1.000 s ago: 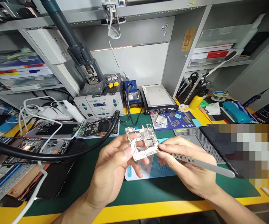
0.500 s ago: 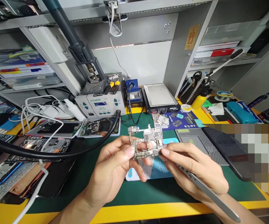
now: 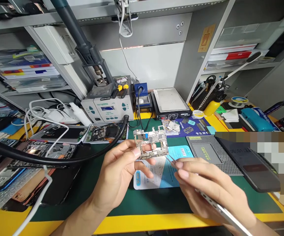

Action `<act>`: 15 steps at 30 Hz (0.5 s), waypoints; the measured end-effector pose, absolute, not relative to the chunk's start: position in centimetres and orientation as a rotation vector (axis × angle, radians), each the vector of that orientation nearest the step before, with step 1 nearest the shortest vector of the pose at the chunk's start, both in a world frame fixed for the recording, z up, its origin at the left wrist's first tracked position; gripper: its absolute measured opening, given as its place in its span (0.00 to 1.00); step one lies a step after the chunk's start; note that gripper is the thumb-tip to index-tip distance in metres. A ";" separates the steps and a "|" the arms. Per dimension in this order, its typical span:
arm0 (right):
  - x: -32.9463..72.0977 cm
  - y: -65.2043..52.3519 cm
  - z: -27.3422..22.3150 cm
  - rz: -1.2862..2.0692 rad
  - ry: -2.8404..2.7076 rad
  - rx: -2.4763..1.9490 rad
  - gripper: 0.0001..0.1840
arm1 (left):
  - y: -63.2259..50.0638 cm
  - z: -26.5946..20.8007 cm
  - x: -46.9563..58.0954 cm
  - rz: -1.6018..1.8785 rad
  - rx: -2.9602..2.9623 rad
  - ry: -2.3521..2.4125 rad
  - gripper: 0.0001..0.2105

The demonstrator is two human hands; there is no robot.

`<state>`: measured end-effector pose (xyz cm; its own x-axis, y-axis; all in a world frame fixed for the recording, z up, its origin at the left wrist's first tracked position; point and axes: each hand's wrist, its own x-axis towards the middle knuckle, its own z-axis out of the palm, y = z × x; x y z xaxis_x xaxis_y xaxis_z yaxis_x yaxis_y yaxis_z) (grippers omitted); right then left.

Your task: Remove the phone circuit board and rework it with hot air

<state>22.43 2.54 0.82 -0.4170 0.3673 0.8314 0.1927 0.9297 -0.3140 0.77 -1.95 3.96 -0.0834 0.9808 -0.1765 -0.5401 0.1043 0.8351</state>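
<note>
A bare phone circuit board (image 3: 152,152) with cut-outs is pinched at its left side by my left hand (image 3: 120,170), thumb in front and fingers behind. One fingertip shows through an opening in the board. My right hand (image 3: 206,186) is closed around metal tweezers (image 3: 218,206) with holes along the handle. Their thin tips point at the board's lower right corner; whether they touch it I cannot tell. Below both hands a white and blue printed card (image 3: 146,178) lies on the green mat (image 3: 122,203).
A perforated metal plate (image 3: 227,168) and a dark phone (image 3: 252,167) lie on the right. Behind stand a hot air station (image 3: 107,109) and a heating plate (image 3: 170,101). A black hose (image 3: 65,161) crosses the left side above opened phones (image 3: 107,132).
My right hand has let go of the board's right edge and drawn back to the right. The tweezers have turned, so their tips now point at the board. My left hand still holds it.
</note>
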 end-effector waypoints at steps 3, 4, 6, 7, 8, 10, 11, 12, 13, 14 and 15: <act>22.8 2.0 0.5 0.213 -2.088 -0.329 0.25 | -2.0 3.8 0.8 1.410 0.615 0.957 0.05; 22.9 1.8 0.5 0.212 -2.098 -0.323 0.24 | -2.0 3.8 0.8 1.409 0.619 0.958 0.05; 22.8 1.6 0.8 0.201 -2.098 -0.329 0.23 | -2.0 3.7 0.9 1.403 0.631 0.964 0.06; 22.7 1.5 0.9 0.203 -2.091 -0.332 0.23 | -2.0 3.7 0.9 1.399 0.637 0.970 0.06; 22.6 1.5 1.1 0.209 -2.082 -0.335 0.23 | -2.0 3.7 1.0 1.394 0.642 0.977 0.06; 22.5 1.6 1.2 0.231 -2.082 -0.318 0.22 | -1.9 3.6 1.1 1.384 0.653 0.985 0.06; 22.6 1.7 1.1 0.241 -2.093 -0.304 0.22 | -1.9 3.6 1.1 1.383 0.660 0.988 0.06; 22.7 1.8 1.0 0.251 -2.117 -0.288 0.22 | -1.9 3.6 1.1 1.383 0.666 0.990 0.06; 22.9 1.9 0.8 0.260 -2.151 -0.268 0.23 | -1.9 3.6 1.1 1.385 0.671 0.991 0.06; 23.1 2.0 0.6 0.271 -2.193 -0.247 0.23 | -1.9 3.5 1.2 1.387 0.675 0.993 0.06; 23.3 2.0 0.3 0.284 -2.228 -0.230 0.24 | -2.0 3.5 1.2 1.391 0.678 0.993 0.06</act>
